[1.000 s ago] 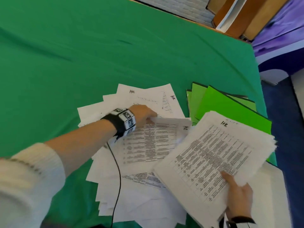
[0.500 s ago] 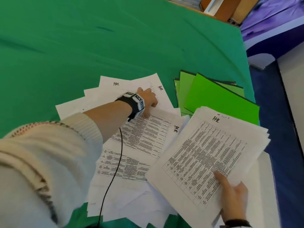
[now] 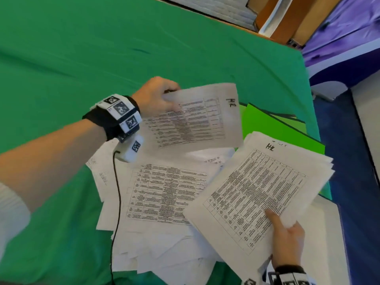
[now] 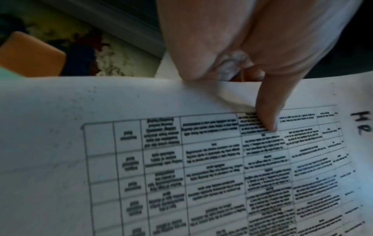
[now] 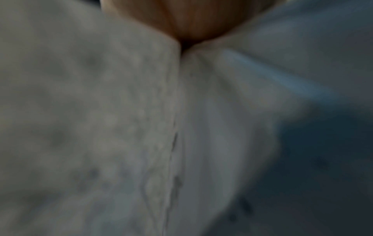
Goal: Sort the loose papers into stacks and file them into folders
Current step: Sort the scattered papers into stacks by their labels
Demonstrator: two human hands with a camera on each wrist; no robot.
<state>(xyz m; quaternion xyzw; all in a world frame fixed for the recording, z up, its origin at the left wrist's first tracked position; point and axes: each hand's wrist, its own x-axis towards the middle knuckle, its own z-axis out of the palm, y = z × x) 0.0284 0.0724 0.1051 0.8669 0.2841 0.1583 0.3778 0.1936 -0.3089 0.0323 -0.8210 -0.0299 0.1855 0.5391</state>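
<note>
My left hand (image 3: pixel 162 97) pinches the edge of one printed sheet (image 3: pixel 197 118) marked "HR" and holds it in the air above the loose paper pile (image 3: pixel 164 192). The left wrist view shows my thumb (image 4: pixel 266 111) pressed on that sheet's (image 4: pixel 181 159) table print. My right hand (image 3: pixel 287 239) grips the near edge of a thick stack of sheets (image 3: pixel 257 192), thumb on top, the top page also marked "HR". The right wrist view is a blur of white paper (image 5: pixel 141 127). Green folders (image 3: pixel 273 124) lie fanned behind the stack, partly covered by it.
A green cloth (image 3: pixel 102 48) covers the table, bare to the left and far side. The table's right edge drops to a blue floor (image 3: pixel 359 202). Wooden furniture (image 3: pixel 287 17) stands past the far corner. A black cable (image 3: pixel 117 192) hangs from my left wrist across the pile.
My left hand took one "HR" sheet off the pile and lifted it up and rightward toward the stack. The right hand keeps holding the stack in about the same place.
</note>
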